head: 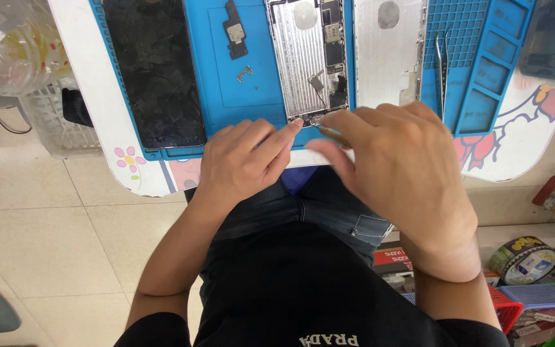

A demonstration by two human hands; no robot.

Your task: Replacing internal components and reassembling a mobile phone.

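The left hand [242,160] rests half-curled, empty, a fingertip touching the near edge of the opened phone body [309,61] on the blue mat [226,96] (atop the white surface [91,115]); the right hand [396,173] pinches a thin tool [332,133] at that edge

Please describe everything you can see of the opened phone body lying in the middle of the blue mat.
The opened silver metal phone body lies flat on the blue rubber work mat, inner side up. Its left part is ribbed bare metal; along the right edge sit dark circuit parts and a small loose cable. Its top is cut off by the picture. The left hand touches its near bottom edge with a fingertip; the right hand brings a thin brownish tool to the same edge.
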